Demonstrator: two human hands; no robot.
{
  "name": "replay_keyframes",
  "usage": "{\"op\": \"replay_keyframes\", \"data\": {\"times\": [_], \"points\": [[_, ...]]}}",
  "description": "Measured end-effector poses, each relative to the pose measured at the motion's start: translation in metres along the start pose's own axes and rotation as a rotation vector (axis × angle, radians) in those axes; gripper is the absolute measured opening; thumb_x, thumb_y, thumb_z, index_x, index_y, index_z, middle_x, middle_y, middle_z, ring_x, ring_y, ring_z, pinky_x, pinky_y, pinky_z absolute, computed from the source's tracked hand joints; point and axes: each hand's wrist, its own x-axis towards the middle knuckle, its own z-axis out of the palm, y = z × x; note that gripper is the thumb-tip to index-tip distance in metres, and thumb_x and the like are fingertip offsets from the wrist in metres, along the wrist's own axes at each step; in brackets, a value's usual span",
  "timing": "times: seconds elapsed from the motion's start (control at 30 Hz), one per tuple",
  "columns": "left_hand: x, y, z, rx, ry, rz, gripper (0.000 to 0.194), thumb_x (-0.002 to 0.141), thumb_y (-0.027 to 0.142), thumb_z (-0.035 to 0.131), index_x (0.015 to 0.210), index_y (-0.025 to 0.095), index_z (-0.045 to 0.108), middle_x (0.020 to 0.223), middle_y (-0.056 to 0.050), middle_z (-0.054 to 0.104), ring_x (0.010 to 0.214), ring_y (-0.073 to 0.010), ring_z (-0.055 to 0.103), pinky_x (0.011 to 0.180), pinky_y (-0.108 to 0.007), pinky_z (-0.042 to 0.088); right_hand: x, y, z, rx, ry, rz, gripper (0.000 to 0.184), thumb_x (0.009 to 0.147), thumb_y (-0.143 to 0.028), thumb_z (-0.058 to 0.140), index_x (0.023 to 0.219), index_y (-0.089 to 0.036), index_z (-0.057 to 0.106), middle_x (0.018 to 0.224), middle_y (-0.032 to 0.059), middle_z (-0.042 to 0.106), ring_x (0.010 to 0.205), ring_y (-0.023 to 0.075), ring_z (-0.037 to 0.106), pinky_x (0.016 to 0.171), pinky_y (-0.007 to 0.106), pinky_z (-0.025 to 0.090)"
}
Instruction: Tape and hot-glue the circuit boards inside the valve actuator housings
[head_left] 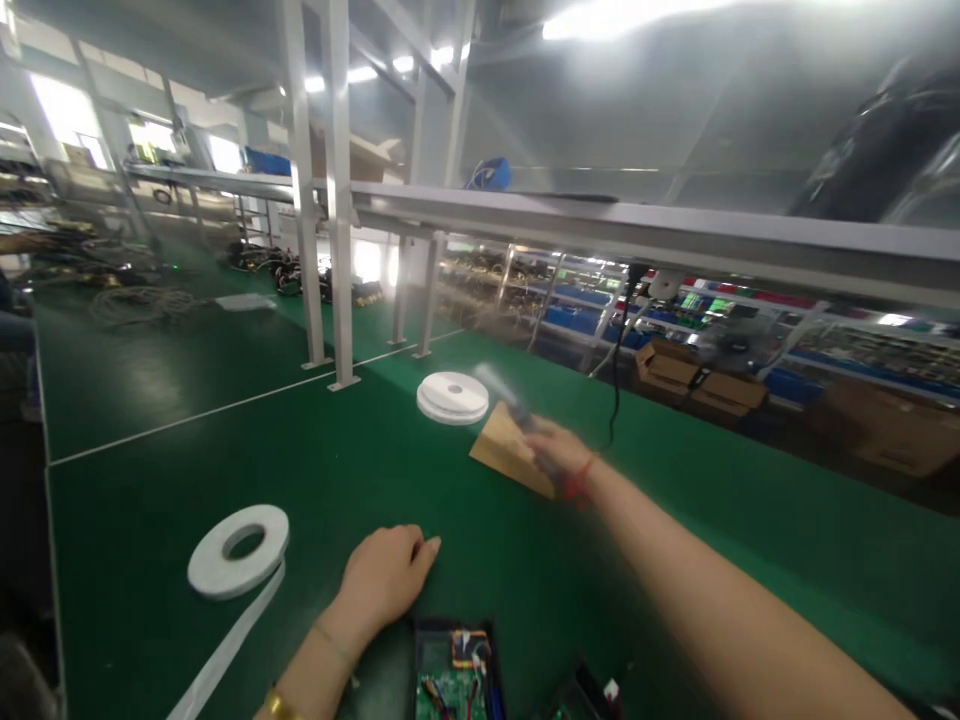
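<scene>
My right hand (559, 450) is closed around a slim tool with a dark handle (519, 410) and a pale, pointed front end. Motion blur hides its exact kind. It is held over a brown cardboard piece (499, 450) on the green table, beside a stack of white tape rolls (452, 397). Low on the table, my left hand (386, 570) rests with its fingers curled in and the thumb pointing right; no object shows in it. Just below that hand lies an opened black case with a green circuit board (457, 675) and wires. Part of another dark device (581, 695) shows at the bottom edge.
At left lies a white tape roll (240, 550) with a loose strip trailing toward me. Metal posts (341, 200) stand on the table and carry a shelf (637, 225) across it. A black cable (617, 370) hangs down at right. Cardboard boxes (697, 375) sit beyond the far edge.
</scene>
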Motion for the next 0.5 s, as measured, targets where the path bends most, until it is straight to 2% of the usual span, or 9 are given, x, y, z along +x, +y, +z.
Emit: {"op": "replay_keyframes", "data": {"times": [0.07,0.13,0.2,0.27,0.4,0.43,0.5], "points": [[-0.002,-0.005,-0.006,-0.032,-0.077,-0.008,0.045,0.095,0.049,0.034,0.073,0.019,0.06,0.078,-0.014,0.072,0.077,-0.0279,0.069,0.071,-0.036,0.046,-0.014,-0.009,-0.01,0.074,-0.053,0.02,0.029,0.101,-0.04,0.057,0.115,-0.015,0.061,0.102,0.006,0.067,0.077,0.0147,0.066,0.068,0.03,0.058],[-0.007,-0.006,-0.009,-0.097,-0.205,-0.011,0.045,0.093,0.054,0.036,0.076,0.019,0.06,0.061,-0.008,0.066,0.056,-0.0224,0.065,0.056,-0.032,0.046,-0.035,-0.018,-0.022,0.152,-0.104,0.012,0.032,0.101,-0.04,0.048,0.115,-0.015,0.061,0.102,0.0087,0.069,0.076,0.016,0.067,0.067,0.03,0.057],[-0.011,-0.005,-0.009,-0.174,-0.337,-0.007,0.038,0.09,0.053,0.043,0.084,0.02,0.06,0.05,-0.001,0.06,0.041,-0.0179,0.056,0.043,-0.026,0.04,-0.061,-0.024,-0.032,0.211,-0.148,0.004,0.037,0.093,-0.04,0.046,0.117,-0.016,0.06,0.106,0.0119,0.071,0.079,0.0199,0.07,0.067,0.031,0.057],[-0.013,-0.004,-0.008,-0.242,-0.417,0.016,0.026,0.086,0.045,0.051,0.091,0.02,0.058,0.049,0.003,0.058,0.039,-0.0155,0.054,0.039,-0.022,0.038,-0.088,-0.024,-0.039,0.261,-0.198,0.012,0.044,0.082,-0.039,0.049,0.118,-0.017,0.059,0.114,0.0143,0.071,0.085,0.0244,0.072,0.066,0.032,0.057],[-0.009,-0.005,-0.005,-0.328,-0.44,0.062,0.018,0.082,0.034,0.055,0.093,0.019,0.056,0.053,0.004,0.059,0.043,-0.0128,0.056,0.04,-0.019,0.039,-0.136,-0.015,-0.044,0.374,-0.339,0.075,0.047,0.074,-0.036,0.059,0.117,-0.02,0.062,0.127,0.0163,0.067,0.101,0.0284,0.071,0.056,0.025,0.053],[-0.007,-0.007,-0.003,-0.344,-0.44,0.064,0.018,0.082,0.034,0.055,0.093,0.019,0.056,0.054,0.004,0.059,0.044,-0.0125,0.057,0.041,-0.019,0.039,-0.147,-0.013,-0.043,0.4,-0.388,0.095,0.045,0.074,-0.037,0.063,0.115,-0.02,0.065,0.126,0.0161,0.067,0.096,0.0262,0.072,0.054,0.023,0.052],[-0.004,-0.01,-0.001,-0.371,-0.447,0.066,0.019,0.082,0.035,0.055,0.089,0.018,0.056,0.056,0.002,0.06,0.045,-0.0125,0.057,0.042,-0.019,0.04,-0.169,-0.01,-0.038,0.441,-0.472,0.151,0.04,0.075,-0.037,0.069,0.112,-0.021,0.069,0.119,0.0144,0.07,0.075,0.0171,0.072,0.052,0.019,0.05]]}}
